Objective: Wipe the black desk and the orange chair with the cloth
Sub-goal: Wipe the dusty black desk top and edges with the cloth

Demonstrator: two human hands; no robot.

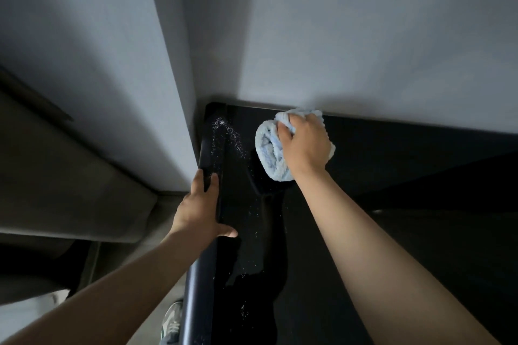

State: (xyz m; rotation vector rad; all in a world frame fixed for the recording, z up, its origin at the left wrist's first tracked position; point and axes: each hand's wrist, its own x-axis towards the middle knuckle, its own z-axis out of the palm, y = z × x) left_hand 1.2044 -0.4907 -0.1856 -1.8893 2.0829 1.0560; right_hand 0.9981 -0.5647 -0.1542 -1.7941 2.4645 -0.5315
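The black desk (392, 165) fills the lower right, its glossy top reaching the grey wall. A bunched light blue cloth (270, 154) lies on the desk near the far left corner, and my right hand (304, 145) grips it from above, pressing it to the top. My left hand (200, 210) rests on the desk's rounded left edge, fingers stretched along the rim, thumb on the top. White crumbs or dust (227, 131) speckle the surface left of the cloth. The orange chair is out of view.
A grey wall (364, 36) rises right behind the desk, and a wall corner (179, 92) juts out at its left end. A grey upholstered seat (70, 176) stands left of the desk. A sneaker (172, 319) shows on the floor below.
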